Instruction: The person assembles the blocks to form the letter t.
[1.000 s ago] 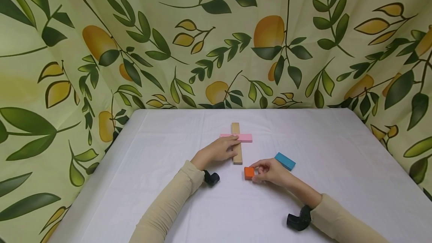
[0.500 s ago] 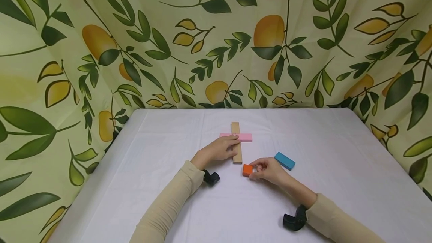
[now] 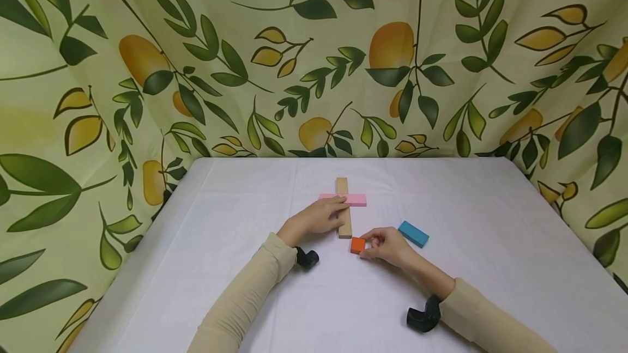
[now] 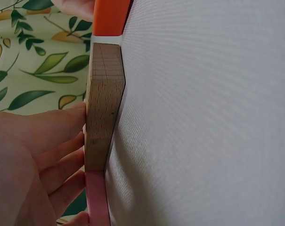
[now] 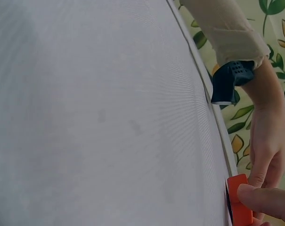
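My left hand [image 3: 319, 217] rests with extended fingers over a flat cross of blocks. Its fingertips touch a plain wooden block [image 4: 99, 122] and the pink block [image 3: 356, 200] laid crosswise behind it. Beyond the pink block, more plain wood [image 3: 342, 185] shows. In my right hand [image 3: 390, 245], thumb and fingers pinch a small orange block [image 3: 357, 245] by its right side. Seen from the left wrist, the orange block [image 4: 110, 16] stands a narrow gap from the wooden block's near end. The right wrist view shows the thumb on the orange block [image 5: 237, 212].
A blue block [image 3: 414, 233] lies at an angle just beyond the right hand. A white cloth [image 3: 245, 189] covers the table, and a leaf-and-fruit patterned curtain [image 3: 338, 59] rises behind it. Each wrist carries a black camera mount [image 3: 423, 315].
My right hand has moved slightly left and away from me with the orange block, closer to the near end of the wooden block. The left hand has stayed in place.
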The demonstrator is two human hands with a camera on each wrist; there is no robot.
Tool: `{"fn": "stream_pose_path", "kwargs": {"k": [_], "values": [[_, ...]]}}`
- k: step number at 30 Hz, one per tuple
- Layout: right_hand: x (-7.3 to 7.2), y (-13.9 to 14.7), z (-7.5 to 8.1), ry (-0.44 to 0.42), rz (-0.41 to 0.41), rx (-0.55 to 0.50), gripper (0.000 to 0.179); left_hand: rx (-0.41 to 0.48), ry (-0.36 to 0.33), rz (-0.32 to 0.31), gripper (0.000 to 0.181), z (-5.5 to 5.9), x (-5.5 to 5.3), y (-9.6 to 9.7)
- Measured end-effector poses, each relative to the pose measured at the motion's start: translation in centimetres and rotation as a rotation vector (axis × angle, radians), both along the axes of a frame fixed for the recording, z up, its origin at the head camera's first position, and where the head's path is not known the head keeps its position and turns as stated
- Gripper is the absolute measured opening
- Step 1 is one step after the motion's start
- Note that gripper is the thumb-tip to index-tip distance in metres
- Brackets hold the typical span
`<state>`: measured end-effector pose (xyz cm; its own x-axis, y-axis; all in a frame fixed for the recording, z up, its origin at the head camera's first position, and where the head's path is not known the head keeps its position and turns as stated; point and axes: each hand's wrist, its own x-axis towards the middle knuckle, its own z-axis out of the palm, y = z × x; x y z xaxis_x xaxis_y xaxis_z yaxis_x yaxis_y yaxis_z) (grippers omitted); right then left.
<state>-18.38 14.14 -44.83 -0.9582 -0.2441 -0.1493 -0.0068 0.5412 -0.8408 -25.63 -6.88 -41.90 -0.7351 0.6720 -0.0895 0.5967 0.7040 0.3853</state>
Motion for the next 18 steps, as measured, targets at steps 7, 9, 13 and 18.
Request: {"fn": "stream_pose_path", "kwargs": {"k": [7,9,13,18], "values": [[0.12,-0.57,0.16,0.008,-0.037,0.043,0.037,-0.018,0.010,0.010,0.051,-0.12,-0.05,0.04],[0.19,-0.74,0.20,0.006,-0.048,0.057,0.037,-0.015,0.008,0.010,0.051,-0.09,-0.02,0.03],[0.24,-0.90,0.25,0.004,-0.055,0.070,0.038,-0.016,0.007,0.011,0.051,0.00,0.05,0.02],[0.11,-0.59,0.30,-0.013,-0.020,0.043,0.042,-0.021,0.007,0.016,0.050,0.01,0.05,0.03]]}}
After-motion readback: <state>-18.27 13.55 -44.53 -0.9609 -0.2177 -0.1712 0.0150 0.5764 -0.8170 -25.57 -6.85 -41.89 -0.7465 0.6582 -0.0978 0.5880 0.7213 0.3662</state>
